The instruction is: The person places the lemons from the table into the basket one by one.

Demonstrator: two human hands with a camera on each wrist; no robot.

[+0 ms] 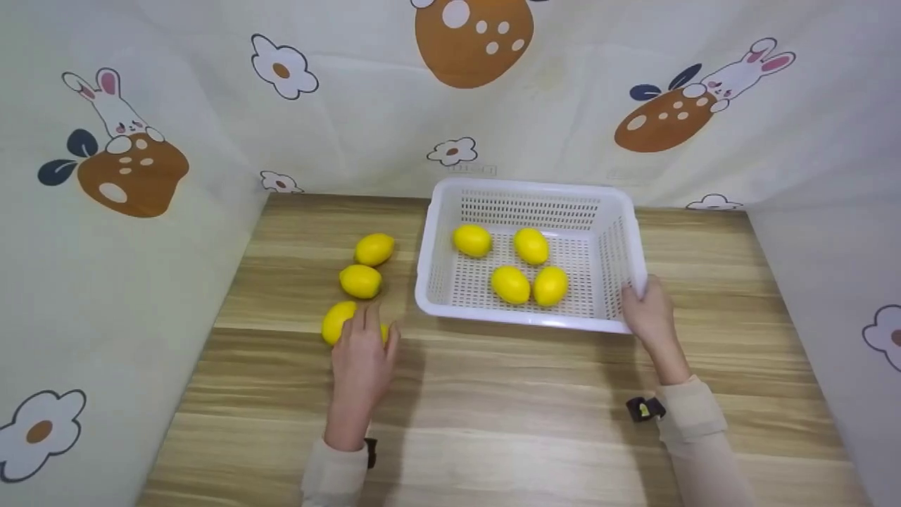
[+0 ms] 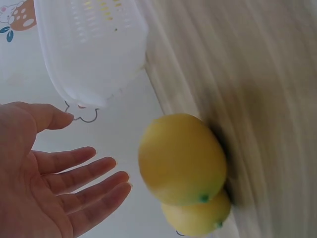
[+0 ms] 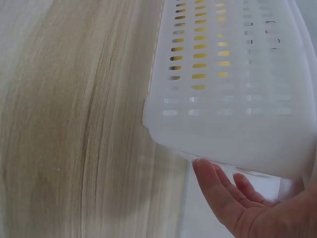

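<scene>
My left hand [image 1: 364, 355] is over a lemon [image 1: 338, 324] at the near end of a row on the table, hiding part of it. More yellow shows between the fingers and thumb. In the left wrist view, that hand's fingers are loosely extended, with air between them and the nearest lemon [image 2: 183, 158]. Farther back lie two more lemons, one in the middle [image 1: 360, 282] and one at the far end [image 1: 374, 249]. My right hand [image 1: 651, 313] grips the white plastic basket [image 1: 528, 319] at its near right corner, thumb over the rim and fingers [image 3: 215, 191] against the outside.
Several lemons [image 1: 511, 284] lie inside the slotted basket. The wood-grain table [image 1: 507, 408] meets a pale curtain [image 1: 352, 127] printed with rabbits and flowers at the back and both sides. Dark straps [image 1: 645, 409] sit by the sleeve cuffs.
</scene>
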